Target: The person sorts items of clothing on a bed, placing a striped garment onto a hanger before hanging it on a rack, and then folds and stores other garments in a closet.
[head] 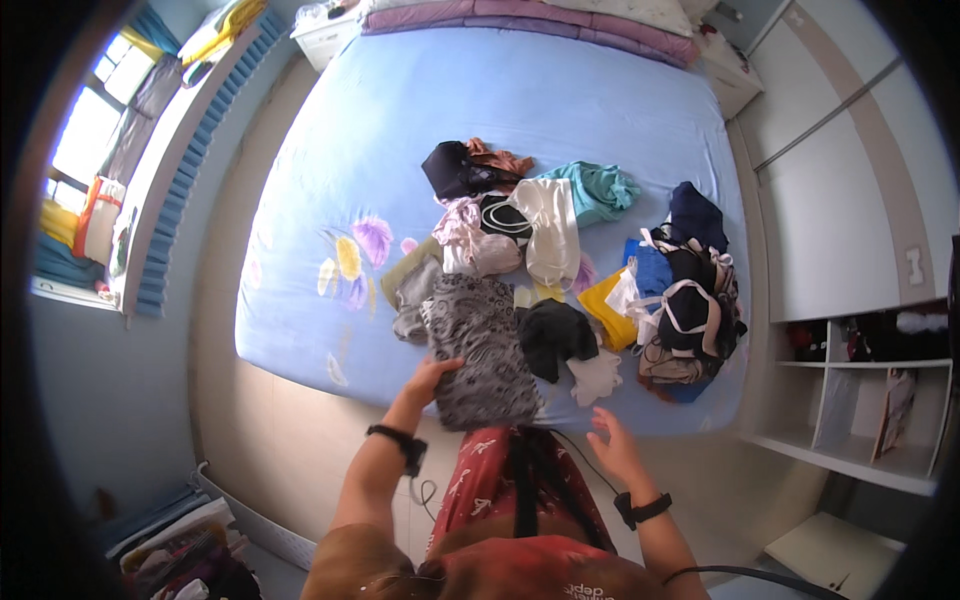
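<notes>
My left hand (435, 377) grips the left edge of a grey patterned garment (480, 352), its thumb on top of the cloth. The garment lies at the near edge of the bed. My right hand (611, 442) is apart from it, empty, fingers spread, just off the bed's edge. Beside the garment lie a black cloth (556, 334) and a small white one (596, 377). Grey and olive clothes (412, 292) lie to its left. Beyond are pink (469, 232), white (553, 232), teal (596, 191) and black garments (450, 169).
A mixed heap of clothes (686, 300) is on the bed's right side, with a yellow cloth (609, 309) at its edge. A wardrobe with open shelves (862, 364) stands at right. A basket of clothes (187, 547) is at lower left. Cables hang near my legs.
</notes>
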The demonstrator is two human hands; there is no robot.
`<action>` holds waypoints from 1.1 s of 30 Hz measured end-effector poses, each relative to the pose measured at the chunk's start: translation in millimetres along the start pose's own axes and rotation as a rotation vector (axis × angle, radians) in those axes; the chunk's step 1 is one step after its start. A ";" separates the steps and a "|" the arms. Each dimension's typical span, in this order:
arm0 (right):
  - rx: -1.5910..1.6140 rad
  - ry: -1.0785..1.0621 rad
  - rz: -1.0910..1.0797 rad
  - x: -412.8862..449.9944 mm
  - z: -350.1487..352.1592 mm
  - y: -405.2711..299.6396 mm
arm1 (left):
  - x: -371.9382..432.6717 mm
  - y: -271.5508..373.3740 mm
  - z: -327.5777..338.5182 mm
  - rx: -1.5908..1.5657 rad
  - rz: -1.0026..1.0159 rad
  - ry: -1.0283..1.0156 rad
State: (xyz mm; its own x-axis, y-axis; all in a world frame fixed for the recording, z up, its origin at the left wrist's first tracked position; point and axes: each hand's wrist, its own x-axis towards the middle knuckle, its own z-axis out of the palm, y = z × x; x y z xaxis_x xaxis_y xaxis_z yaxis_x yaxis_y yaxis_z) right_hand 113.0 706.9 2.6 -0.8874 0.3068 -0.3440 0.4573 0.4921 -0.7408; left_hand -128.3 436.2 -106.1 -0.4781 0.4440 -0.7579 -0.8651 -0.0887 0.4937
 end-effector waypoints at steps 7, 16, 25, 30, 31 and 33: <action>0.960 -0.523 0.200 0.6 54.7 -57.5 | -192.5 9.0 4.8 -0.062 0.038 -0.194; 1.199 -0.661 0.273 4.5 94.2 -160.6 | -264.0 -32.7 -10.6 -0.192 -0.001 -0.048; 1.106 -0.592 0.160 80.0 196.7 -229.1 | -236.5 29.8 -87.1 -0.496 -0.165 -0.012; 1.237 -0.807 0.616 121.8 214.6 -278.0 | -214.6 95.8 -126.9 0.023 0.207 0.128; 1.253 -0.833 0.709 128.0 217.7 -286.8 | -212.5 102.3 -133.8 0.015 0.205 0.133; 1.243 -0.835 0.728 136.6 227.2 -298.5 | -208.6 113.6 -147.3 -0.009 0.211 0.091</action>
State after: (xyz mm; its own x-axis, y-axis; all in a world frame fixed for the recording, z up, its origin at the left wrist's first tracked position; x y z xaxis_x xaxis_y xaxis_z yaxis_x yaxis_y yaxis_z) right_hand -158.0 416.8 45.6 -0.4954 -0.5267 -0.6908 0.8033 -0.5804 -0.1335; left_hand -149.2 202.2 45.2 -0.6598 0.3327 -0.6738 -0.7457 -0.1788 0.6418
